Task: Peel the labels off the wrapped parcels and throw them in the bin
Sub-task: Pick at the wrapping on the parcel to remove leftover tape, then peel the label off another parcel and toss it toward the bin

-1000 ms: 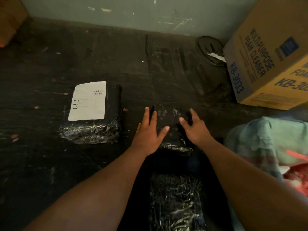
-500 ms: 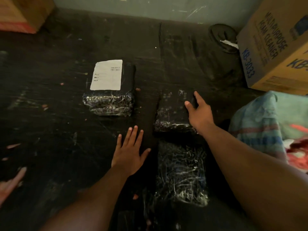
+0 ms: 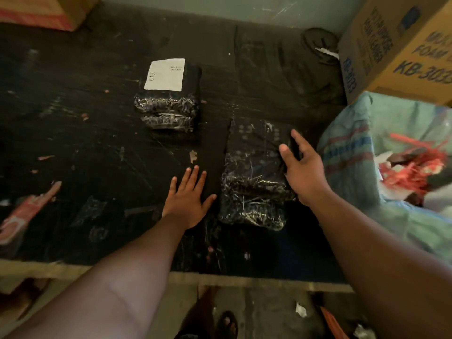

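- Head view: we see our left hand [image 3: 187, 200] lying flat on the black desk [image 3: 73, 148], fingers straight and spread, holding nothing, just left of the near parcel stack [image 3: 254, 177].
- Our right hand [image 3: 302, 167] rests against the right edge of that stack, thumb on top and fingers reaching round the far side; how firmly it grips, we cannot tell.
- The near stack is wrapped in black film and shows no label on its top.
- A second wrapped stack [image 3: 171, 111] lies farther back and to the left, well apart from both hands, with a white label [image 3: 165, 74] stuck on its top face.
- A cardboard box [image 3: 396, 45] stands at the far right, and below it a woven sack [image 3: 367, 148] holds red scraps.
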{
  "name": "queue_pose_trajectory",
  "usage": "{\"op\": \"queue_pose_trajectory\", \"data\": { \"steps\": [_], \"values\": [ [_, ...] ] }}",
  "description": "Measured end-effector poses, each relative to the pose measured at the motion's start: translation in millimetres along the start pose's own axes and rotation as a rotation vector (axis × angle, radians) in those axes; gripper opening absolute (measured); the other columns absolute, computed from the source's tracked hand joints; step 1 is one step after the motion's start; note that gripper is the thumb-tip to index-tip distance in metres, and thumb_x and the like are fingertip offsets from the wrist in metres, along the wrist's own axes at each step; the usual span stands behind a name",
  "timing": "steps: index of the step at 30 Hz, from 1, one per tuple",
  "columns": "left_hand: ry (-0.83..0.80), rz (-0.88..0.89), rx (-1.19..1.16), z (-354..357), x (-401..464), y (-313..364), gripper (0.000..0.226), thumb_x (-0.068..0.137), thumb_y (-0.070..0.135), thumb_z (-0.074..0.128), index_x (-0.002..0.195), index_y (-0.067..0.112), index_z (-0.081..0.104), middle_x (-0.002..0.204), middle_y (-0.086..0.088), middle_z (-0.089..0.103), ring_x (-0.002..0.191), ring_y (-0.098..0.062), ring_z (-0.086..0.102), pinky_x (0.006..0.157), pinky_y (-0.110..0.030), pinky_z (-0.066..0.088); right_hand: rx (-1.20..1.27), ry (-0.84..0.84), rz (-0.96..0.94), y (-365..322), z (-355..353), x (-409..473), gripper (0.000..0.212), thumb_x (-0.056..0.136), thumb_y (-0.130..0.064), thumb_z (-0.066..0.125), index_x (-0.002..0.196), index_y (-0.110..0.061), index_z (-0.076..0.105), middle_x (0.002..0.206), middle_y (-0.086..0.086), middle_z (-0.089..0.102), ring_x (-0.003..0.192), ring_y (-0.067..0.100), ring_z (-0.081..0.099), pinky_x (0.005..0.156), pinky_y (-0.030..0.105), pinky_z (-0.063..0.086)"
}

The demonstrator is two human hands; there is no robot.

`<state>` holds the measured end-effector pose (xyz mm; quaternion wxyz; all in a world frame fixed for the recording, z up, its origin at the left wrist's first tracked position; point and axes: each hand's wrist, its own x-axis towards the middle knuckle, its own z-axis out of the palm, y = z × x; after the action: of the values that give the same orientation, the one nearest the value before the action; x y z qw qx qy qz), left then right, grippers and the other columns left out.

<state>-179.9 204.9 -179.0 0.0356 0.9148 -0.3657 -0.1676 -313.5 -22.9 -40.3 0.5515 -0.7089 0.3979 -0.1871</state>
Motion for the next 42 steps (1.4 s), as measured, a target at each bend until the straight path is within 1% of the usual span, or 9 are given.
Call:
{"op": "queue_pose_trajectory", "data": {
  "steps": [5, 8, 10, 14, 18, 23, 28, 31, 42],
  "values": [
    [0.031, -0.039, -0.024, 12.6, -28.3, 7.0, 0.078, 0.1, 0.067, 0.015, 0.163, 0.027, -0.007, 0.169, 0.003, -0.02, 0.155, -0.017, -0.02, 0.125, -0.05, -0.008, 0.023, -0.022, 0.045, 28.5, -4.7, -40.5, 0.053, 0.095, -0.036, 0.059, 0.144, -0.039, 0.04, 0.13, -0.014, 0.052, 0.099, -0.001, 0.061, 0.082, 0.027, 0.058],
    [0.031, -0.05, -0.023, 16.2, -35.7, 7.6, 0.078, 0.099, 0.067, 0.014, 0.163, 0.028, -0.007, 0.169, 0.003, -0.019, 0.155, -0.017, -0.02, 0.126, -0.05, -0.007, -0.06, -0.014, 0.015, 40.6, -0.6, -48.2, 0.054, 0.096, -0.037, 0.056, 0.146, -0.037, 0.037, 0.128, -0.015, 0.052, 0.093, -0.006, 0.059, 0.071, 0.011, 0.052],
    [0.037, -0.046, -0.021, 17.4, -39.0, 6.8, 0.078, 0.099, 0.067, 0.014, 0.163, 0.028, -0.007, 0.169, 0.003, -0.02, 0.155, -0.017, -0.02, 0.126, -0.05, -0.007, -0.139, -0.017, 0.002, 41.4, 0.1, -45.0, 0.055, 0.096, -0.042, 0.054, 0.147, -0.038, 0.034, 0.14, -0.01, 0.049, 0.111, 0.002, 0.055, 0.082, 0.014, 0.048],
    [0.023, -0.057, -0.024, 17.7, -42.3, 9.4, 0.076, 0.1, 0.067, 0.013, 0.162, 0.028, -0.009, 0.169, 0.004, -0.021, 0.154, -0.017, -0.021, 0.126, -0.05, -0.008, -0.213, -0.098, 0.061, 37.2, -2.2, -36.0, 0.057, 0.097, -0.045, 0.05, 0.149, -0.044, 0.024, 0.145, -0.007, 0.042, 0.103, 0.006, 0.049, 0.062, 0.011, 0.041],
    [-0.011, -0.07, -0.037, 17.2, -47.2, 12.3, 0.076, 0.101, 0.067, 0.013, 0.162, 0.029, -0.012, 0.168, 0.003, -0.024, 0.154, -0.017, -0.023, 0.125, -0.05, -0.009, -0.346, -0.164, 0.081, 37.3, -6.9, -36.0, 0.062, 0.094, -0.055, 0.047, 0.146, -0.053, 0.013, 0.145, -0.001, 0.042, 0.107, 0.017, 0.057, 0.087, 0.035, 0.053],
    [-0.113, -0.062, -0.071, -3.5, -47.6, 10.1, 0.082, 0.101, 0.067, 0.028, 0.163, 0.028, -0.006, 0.169, 0.002, -0.02, 0.156, -0.02, -0.017, 0.127, -0.049, -0.002, -0.595, -0.202, 0.086, 15.5, -15.2, -39.3, 0.069, 0.094, -0.054, 0.048, 0.151, -0.045, 0.011, 0.151, 0.008, 0.026, 0.109, 0.021, 0.051, 0.086, 0.035, 0.048],
    [-0.248, -0.068, -0.16, -51.3, -35.1, 3.3, 0.078, 0.1, 0.056, 0.051, 0.163, 0.023, 0.019, 0.17, -0.005, 0.015, 0.154, -0.029, 0.021, 0.122, -0.049, 0.027, -0.863, -0.155, -0.015, -22.4, -12.6, -30.9, 0.07, 0.091, -0.057, 0.05, 0.151, -0.032, 0.024, 0.154, 0.011, 0.025, 0.137, 0.037, 0.032, 0.111, 0.048, 0.035],
    [-0.182, -0.102, -0.206, -78.4, -31.6, -9.0, 0.078, 0.099, 0.056, 0.053, 0.161, 0.021, 0.023, 0.166, -0.007, 0.024, 0.148, -0.029, 0.034, 0.119, -0.048, 0.034, -0.889, -0.183, -0.088, -51.6, 1.8, -21.6, 0.067, 0.092, -0.056, 0.05, 0.15, -0.031, 0.029, 0.154, 0.008, 0.027, 0.139, 0.035, 0.03, 0.11, 0.048, 0.034],
    [0.188, -0.147, -0.287, -191.0, 44.1, -106.3, 0.093, 0.093, 0.067, 0.055, 0.164, 0.024, 0.013, 0.171, -0.006, 0.008, 0.153, -0.03, 0.023, 0.121, -0.053, 0.028, -0.824, -0.393, -0.407, -134.1, 136.4, 54.3, 0.052, 0.095, -0.05, 0.05, 0.141, -0.027, 0.046, 0.144, 0.005, 0.048, 0.131, 0.023, 0.046, 0.11, 0.04, 0.038]
  ]
}}
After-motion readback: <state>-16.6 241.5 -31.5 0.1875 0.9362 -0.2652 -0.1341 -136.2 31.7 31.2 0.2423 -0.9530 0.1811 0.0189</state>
